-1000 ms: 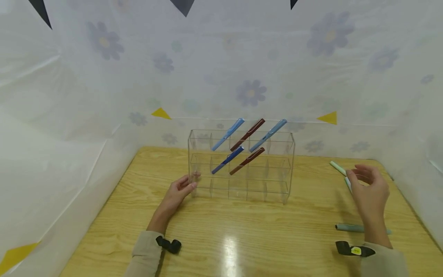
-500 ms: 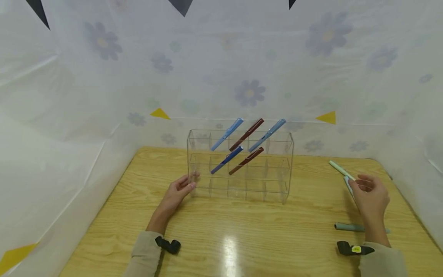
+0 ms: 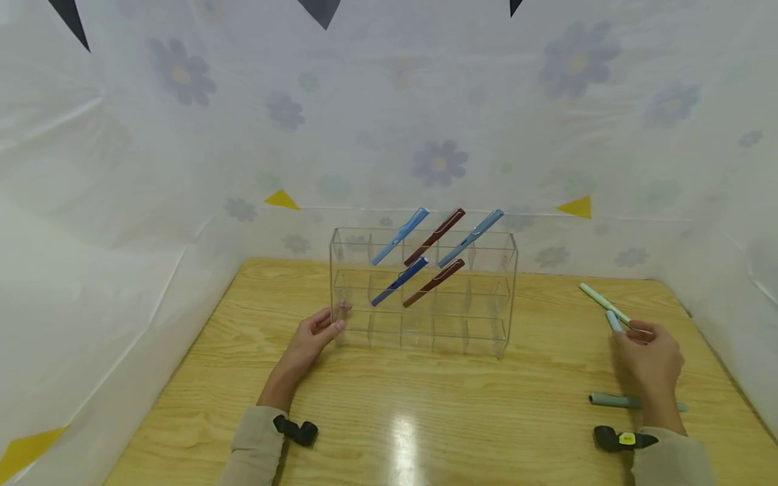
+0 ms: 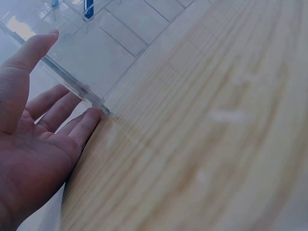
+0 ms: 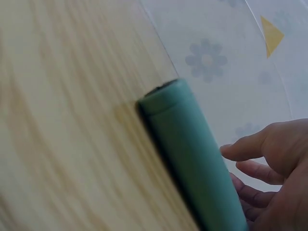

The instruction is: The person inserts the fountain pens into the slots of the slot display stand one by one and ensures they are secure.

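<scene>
A clear acrylic pen rack (image 3: pixel 452 335) stands on the table, several pens slanting in its upper two rows. My left hand (image 3: pixel 311 341) is at its left side, thumb in front and fingers outside the side panel. In the left wrist view those fingers (image 4: pixel 57 108) look fairly straight and touch the panel's edge. My right hand (image 3: pixel 653 354) is over a light blue pen (image 3: pixel 614 320), covering its lower part; whether the fingertips pinch it is hidden. A pale green pen (image 3: pixel 595 297) lies just beyond, and a grey-green pen (image 5: pixel 187 144) lies under the right wrist.
Light blue (image 3: pixel 400 236), dark red (image 3: pixel 434 236) and grey-blue (image 3: pixel 471 237) pens fill part of the rack's top row. Dark blue (image 3: pixel 400 282) and another dark red (image 3: pixel 434 283) pen are below. A flowered sheet (image 3: pixel 365 101) encloses the wooden table (image 3: pixel 462 405).
My right hand has come down and towards me along the light blue pen, uncovering more of the pale green pen. The left hand, rack and pens stay where they were.
</scene>
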`<action>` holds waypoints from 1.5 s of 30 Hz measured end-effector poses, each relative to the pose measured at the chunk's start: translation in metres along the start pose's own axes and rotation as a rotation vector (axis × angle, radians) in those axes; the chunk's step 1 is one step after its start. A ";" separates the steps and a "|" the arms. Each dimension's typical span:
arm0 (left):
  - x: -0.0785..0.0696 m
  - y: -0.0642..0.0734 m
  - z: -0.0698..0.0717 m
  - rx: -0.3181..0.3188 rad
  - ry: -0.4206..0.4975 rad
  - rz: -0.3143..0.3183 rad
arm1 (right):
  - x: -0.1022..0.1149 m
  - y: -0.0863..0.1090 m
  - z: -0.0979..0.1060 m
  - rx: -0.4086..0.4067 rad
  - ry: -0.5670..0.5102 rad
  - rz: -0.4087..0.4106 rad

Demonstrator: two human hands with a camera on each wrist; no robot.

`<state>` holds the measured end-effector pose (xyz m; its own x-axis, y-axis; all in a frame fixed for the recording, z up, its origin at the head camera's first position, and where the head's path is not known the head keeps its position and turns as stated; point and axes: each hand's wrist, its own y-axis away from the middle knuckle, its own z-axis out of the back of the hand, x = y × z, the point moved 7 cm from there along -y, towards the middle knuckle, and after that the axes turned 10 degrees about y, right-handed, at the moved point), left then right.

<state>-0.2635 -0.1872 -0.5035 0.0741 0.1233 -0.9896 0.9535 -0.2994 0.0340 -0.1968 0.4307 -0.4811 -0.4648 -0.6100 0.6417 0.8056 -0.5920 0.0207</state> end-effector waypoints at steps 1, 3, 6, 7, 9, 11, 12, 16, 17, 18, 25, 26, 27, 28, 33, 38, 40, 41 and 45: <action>0.000 0.000 0.000 0.003 -0.002 -0.002 | -0.001 -0.001 0.000 0.004 0.006 -0.002; 0.000 0.001 0.000 0.004 0.000 -0.006 | -0.002 -0.002 -0.001 0.003 0.017 0.004; 0.001 0.001 0.000 0.006 0.003 -0.007 | -0.003 -0.003 -0.002 -0.003 0.028 0.012; 0.001 0.002 0.000 0.007 0.002 -0.007 | -0.004 -0.003 -0.002 -0.003 0.033 0.014; 0.001 0.002 0.000 0.004 0.001 -0.005 | -0.004 -0.003 -0.002 0.000 0.044 0.008; 0.001 0.002 0.000 0.002 0.004 -0.003 | -0.005 -0.003 -0.002 0.000 0.048 0.000; 0.001 0.002 0.000 0.002 0.004 -0.003 | -0.005 -0.003 -0.002 0.002 0.049 -0.005; 0.001 0.001 0.001 0.001 -0.001 -0.006 | -0.004 -0.003 0.001 0.000 0.032 -0.023; 0.001 0.001 0.000 0.002 -0.002 -0.006 | -0.004 -0.003 0.002 0.000 0.024 -0.028; 0.001 0.001 0.000 0.004 -0.004 -0.006 | -0.003 -0.002 0.003 0.001 0.010 -0.034; 0.002 -0.001 0.002 0.005 -0.027 -0.019 | 0.008 0.001 0.012 0.011 -0.138 -0.017; 0.002 -0.002 0.002 0.007 -0.025 -0.019 | 0.012 0.001 0.013 0.007 -0.176 -0.006; 0.002 -0.002 0.002 0.002 -0.021 -0.016 | 0.015 0.002 0.014 0.001 -0.213 0.012; 0.002 -0.002 0.003 0.000 -0.020 -0.014 | 0.019 0.002 0.015 -0.003 -0.248 0.028; 0.002 -0.001 0.003 0.006 -0.010 -0.018 | 0.036 0.006 0.019 -0.014 -0.355 0.100; 0.001 -0.001 0.002 0.017 0.000 -0.031 | 0.049 0.013 0.026 -0.065 -0.373 0.151; 0.001 0.000 0.002 0.014 0.004 -0.030 | 0.054 0.016 0.028 -0.087 -0.383 0.159; 0.000 0.000 0.001 0.015 0.004 -0.029 | 0.056 0.017 0.029 -0.102 -0.373 0.164; -0.001 0.000 0.000 0.016 -0.002 -0.030 | 0.063 0.023 0.034 -0.146 -0.321 0.164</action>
<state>-0.2636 -0.1876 -0.5029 0.0454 0.1304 -0.9904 0.9504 -0.3111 0.0026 -0.1953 0.3970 -0.4144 -0.1765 -0.5207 0.8353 0.7884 -0.5829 -0.1968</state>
